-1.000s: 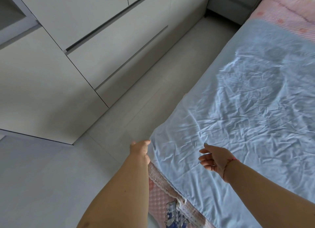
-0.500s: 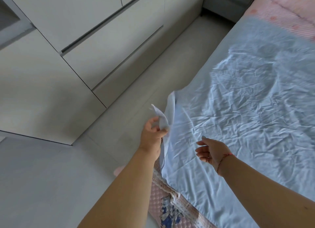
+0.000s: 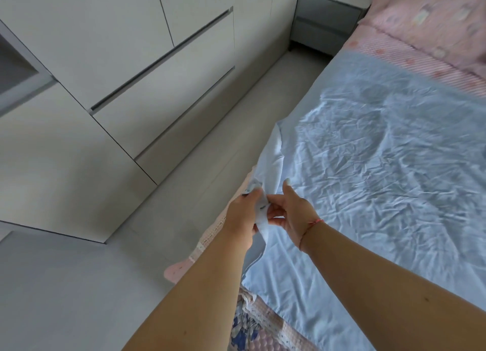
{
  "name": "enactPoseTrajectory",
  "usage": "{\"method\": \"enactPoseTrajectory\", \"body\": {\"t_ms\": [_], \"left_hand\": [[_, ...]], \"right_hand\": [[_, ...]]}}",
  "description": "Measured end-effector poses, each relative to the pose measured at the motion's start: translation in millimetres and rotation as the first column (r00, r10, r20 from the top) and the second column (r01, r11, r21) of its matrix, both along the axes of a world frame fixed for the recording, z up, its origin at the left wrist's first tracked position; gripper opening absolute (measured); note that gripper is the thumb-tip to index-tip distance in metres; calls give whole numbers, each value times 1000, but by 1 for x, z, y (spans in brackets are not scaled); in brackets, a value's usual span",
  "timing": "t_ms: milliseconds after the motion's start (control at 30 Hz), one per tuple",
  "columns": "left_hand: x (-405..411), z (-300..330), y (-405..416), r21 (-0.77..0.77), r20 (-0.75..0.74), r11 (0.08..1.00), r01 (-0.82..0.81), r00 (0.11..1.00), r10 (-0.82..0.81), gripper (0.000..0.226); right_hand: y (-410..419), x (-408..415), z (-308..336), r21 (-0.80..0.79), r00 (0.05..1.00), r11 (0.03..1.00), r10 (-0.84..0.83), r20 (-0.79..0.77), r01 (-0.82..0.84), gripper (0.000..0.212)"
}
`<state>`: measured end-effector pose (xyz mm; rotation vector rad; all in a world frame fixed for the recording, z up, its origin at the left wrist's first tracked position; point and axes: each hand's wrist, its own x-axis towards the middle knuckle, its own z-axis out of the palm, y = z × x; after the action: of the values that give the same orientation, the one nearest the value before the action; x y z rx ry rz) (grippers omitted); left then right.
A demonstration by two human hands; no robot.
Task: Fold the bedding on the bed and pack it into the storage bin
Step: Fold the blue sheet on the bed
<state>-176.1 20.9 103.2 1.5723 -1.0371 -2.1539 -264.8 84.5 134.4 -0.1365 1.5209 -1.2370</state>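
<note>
I see the pale blue sheet (image 3: 368, 172), creased, spread over the bed (image 3: 410, 48); its corner at 9 o'clock is lifted. My left hand (image 3: 243, 211) grips that corner; my right hand (image 3: 292, 214), just beside at 3 o'clock, pinches the same edge, index finger raised.

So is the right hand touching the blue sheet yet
Touching. In the head view the right hand pinches the lifted edge of the blue sheet between thumb and fingers, right beside the left hand, which grips the same edge.
</note>
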Motion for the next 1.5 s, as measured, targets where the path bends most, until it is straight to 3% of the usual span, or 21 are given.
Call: {"method": "enactPoseTrajectory", "body": {"t_ms": [167, 300, 567, 633, 733, 833, 967, 1133, 1200, 1333, 1500], "left_hand": [[-8, 19, 7, -214, 44, 976, 43, 998, -35, 40], [-15, 25, 14, -270, 99, 963, 25, 995, 2, 25], [-19, 51, 35, -396, 61, 908, 139, 990, -126, 43], [-22, 51, 37, -392, 58, 914, 103, 995, -87, 39], [-23, 57, 41, -344, -32, 938, -28, 999, 18, 33], [-20, 66, 54, -423, 7, 906, -10, 1000, 15, 35], [-18, 82, 89, -527, -41, 850, 8, 999, -35, 34], [-14, 99, 142, -597, -58, 802, 3, 997, -47, 70], [-10, 108, 160, -591, -69, 807, -7, 997, -42, 65], [0, 112, 189, -525, -45, 850, -39, 999, 18, 44], [-5, 127, 231, -493, 5, 870, -9, 1000, 14, 14]], "right_hand": [[13, 1, 10, -26, 999, 999, -24, 24, 24, 71], [28, -4, 19, -24, 999, 1000, -2, 34, 2, 72], [45, -15, 40, 2, 955, 964, 263, -135, -266, 79], [49, -12, 41, -37, 950, 955, 287, -123, -293, 81], [54, -21, 47, -98, 987, 983, 151, -57, -156, 78], [57, -47, 58, -98, 999, 995, -11, -37, 8, 68], [58, -66, 81, -83, 999, 996, 13, -30, -15, 51], [62, -73, 84, -25, 995, 999, -49, -83, 47, 25], [73, -79, 86, 34, 984, 994, -97, -148, 103, 19], [101, -99, 94, -22, 988, 996, -91, -129, 88, 40], [148, -118, 98, -11, 934, 941, -334, 125, 338, 36]]}}
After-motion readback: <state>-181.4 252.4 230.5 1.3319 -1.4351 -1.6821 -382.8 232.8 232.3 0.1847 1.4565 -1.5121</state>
